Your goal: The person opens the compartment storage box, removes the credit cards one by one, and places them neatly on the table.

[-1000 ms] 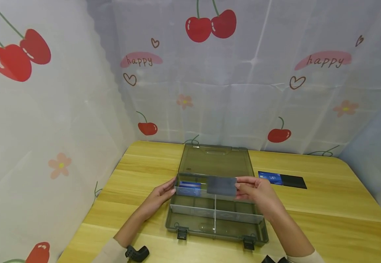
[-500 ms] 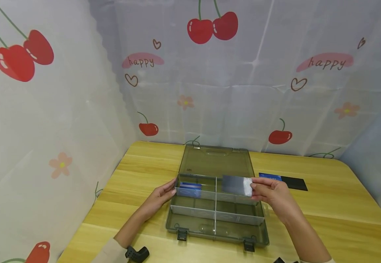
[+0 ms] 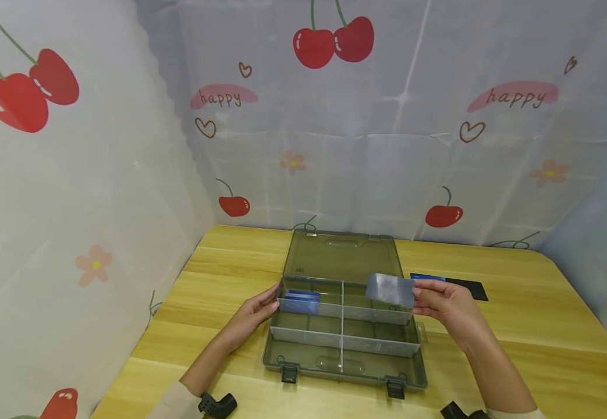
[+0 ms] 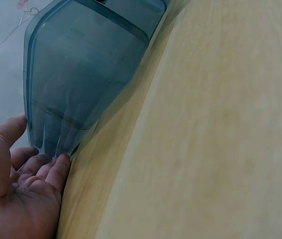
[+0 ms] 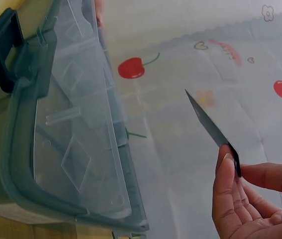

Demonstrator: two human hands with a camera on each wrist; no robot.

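My right hand (image 3: 452,305) pinches a thin grey card (image 3: 390,290) by its right edge, over the back right compartment of a translucent compartment box (image 3: 345,381). Seen edge-on in the right wrist view, the card (image 5: 213,128) is held between thumb and fingers. My left hand (image 3: 251,317) touches the box's left side near the back. In the left wrist view its fingertips lie against the wall of the box (image 4: 88,64), with the thumb at the rim. A blue card with light stripes (image 3: 301,301) stands in the back left compartment.
The box's lid (image 3: 342,253) lies folded back behind it. To the right on the wooden table (image 3: 544,326) are a blue card (image 3: 425,277) and a black card (image 3: 473,289), partly behind my right hand. Two latches (image 3: 395,388) project at the box's front.
My right hand has moved right with the grey card, from the box's back middle to over its back right compartment. The card's tilt has changed and it looks lighter. My left hand stays put.
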